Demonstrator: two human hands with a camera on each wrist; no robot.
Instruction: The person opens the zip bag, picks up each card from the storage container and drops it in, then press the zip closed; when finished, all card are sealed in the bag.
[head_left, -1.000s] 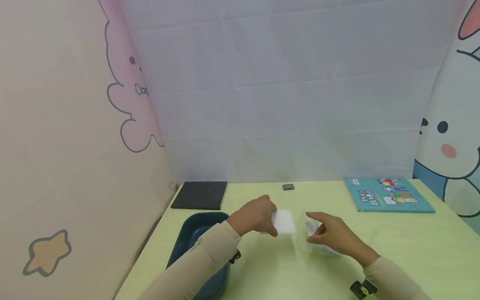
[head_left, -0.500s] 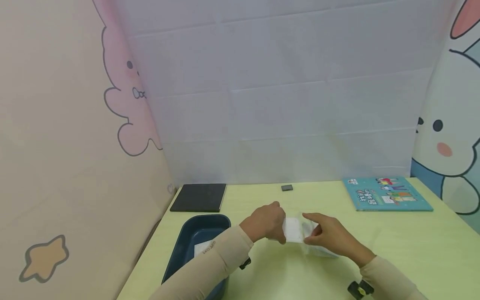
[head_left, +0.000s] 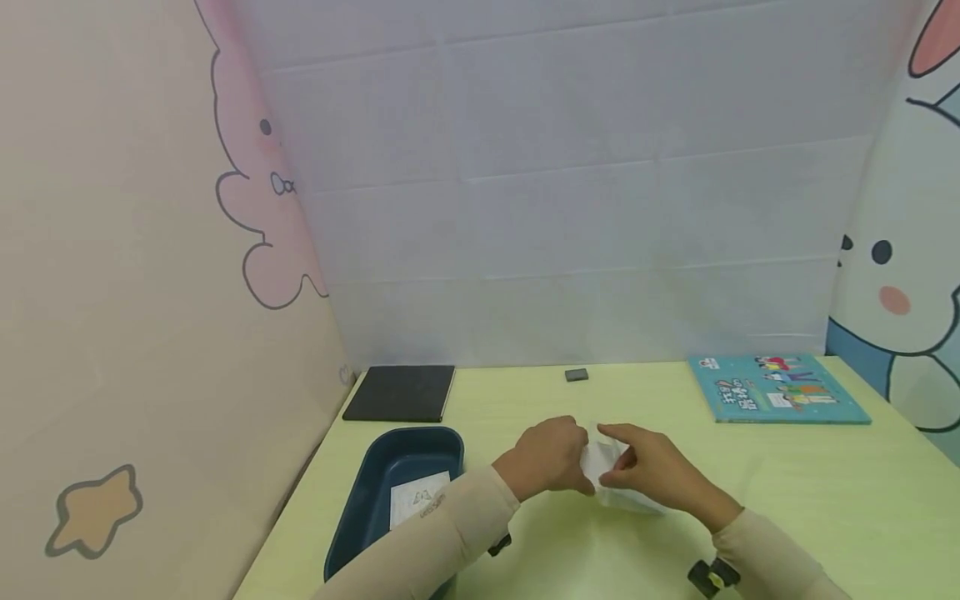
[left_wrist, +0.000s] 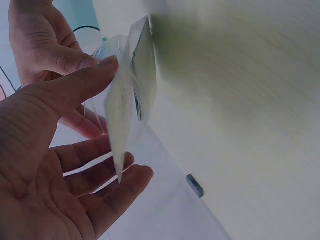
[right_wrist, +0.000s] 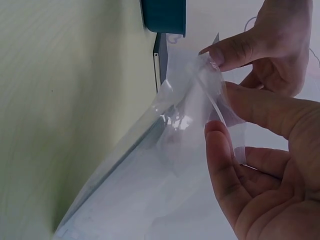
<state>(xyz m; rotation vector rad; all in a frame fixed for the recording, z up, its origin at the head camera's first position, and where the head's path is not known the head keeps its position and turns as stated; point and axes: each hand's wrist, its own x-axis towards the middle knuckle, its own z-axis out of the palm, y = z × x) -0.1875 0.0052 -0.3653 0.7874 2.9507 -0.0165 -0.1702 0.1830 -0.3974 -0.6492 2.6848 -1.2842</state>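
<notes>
A clear plastic bag is being held near the middle of the table, slightly toward its near edge, with a white card being pinched at its mouth by the left hand. The bag's mouth is being pinched by the right hand. Compared with a second ago, the hands are being brought together and less of the card is being shown; it is probably being slid inside. A blue tray is being left at the left edge.
</notes>
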